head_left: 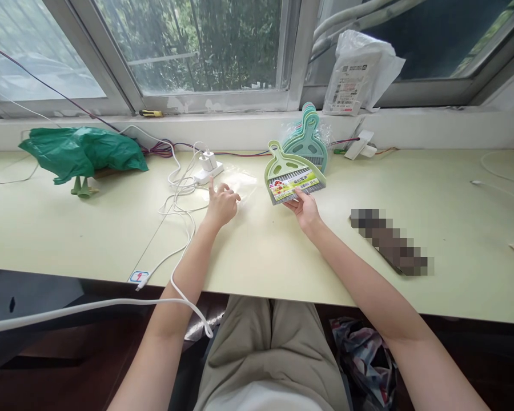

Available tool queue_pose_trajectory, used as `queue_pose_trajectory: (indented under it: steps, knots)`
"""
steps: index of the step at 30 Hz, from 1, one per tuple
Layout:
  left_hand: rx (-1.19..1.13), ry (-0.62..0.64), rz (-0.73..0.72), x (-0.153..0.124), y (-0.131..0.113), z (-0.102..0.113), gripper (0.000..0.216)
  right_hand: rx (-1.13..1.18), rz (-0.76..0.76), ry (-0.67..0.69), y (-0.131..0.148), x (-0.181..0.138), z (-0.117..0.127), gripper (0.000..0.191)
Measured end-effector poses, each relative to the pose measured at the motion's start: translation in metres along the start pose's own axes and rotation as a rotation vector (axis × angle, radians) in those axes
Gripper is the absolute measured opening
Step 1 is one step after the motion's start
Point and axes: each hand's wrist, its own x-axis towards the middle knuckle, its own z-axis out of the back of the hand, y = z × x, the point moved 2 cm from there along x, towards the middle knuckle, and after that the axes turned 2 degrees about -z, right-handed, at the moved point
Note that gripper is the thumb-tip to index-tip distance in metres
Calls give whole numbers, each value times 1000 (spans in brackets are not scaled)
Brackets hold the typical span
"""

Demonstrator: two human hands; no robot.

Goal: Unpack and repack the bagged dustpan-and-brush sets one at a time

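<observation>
My right hand (pixel 304 208) grips the lower edge of a small light-green dustpan and brush set (pixel 292 171) with a printed label, tilted up off the pale green table (pixel 68 228). My left hand (pixel 221 204) rests on the table with its fingers curled on the edge of a clear plastic bag (pixel 237 185) that lies flat. Just behind the held set, a stack of similar dustpan sets (pixel 309 137) in teal and green stands in clear wrap against the window ledge.
A white charger and power strip (pixel 209 165) with white cables sit left of my left hand. A crumpled green bag (pixel 83 151) lies far left. A white parcel (pixel 357 71) leans on the window. A blurred dark object (pixel 389 241) lies at right.
</observation>
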Motion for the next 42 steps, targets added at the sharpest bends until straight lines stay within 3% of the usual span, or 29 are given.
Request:
queue_pose_trajectory:
  steps: [4,10,15,19,28,35,42]
  knots:
    - [189,41,3,-2,-3,-11,37,-80,-71,38,-1,1,0,7]
    - [177,176,-25,-2,0,-21,36,-270,-189,178,1,6,2,10]
    - [206,192,50,0,8,-20,37,-444,-280,303,12,11,10,13]
    - [241,139,136,1,14,-21,50,-558,-330,355,23,15,18,13]
    - [293,32,110,3,9,-18,64,-505,-237,216,14,18,18,9]
    - [243,-61,22,3,-5,-16,64,-507,-223,314,-1,1,-1,10]
    - [141,-40,-153,1,-19,-10,62,-464,-219,261,-13,-2,-5,10]
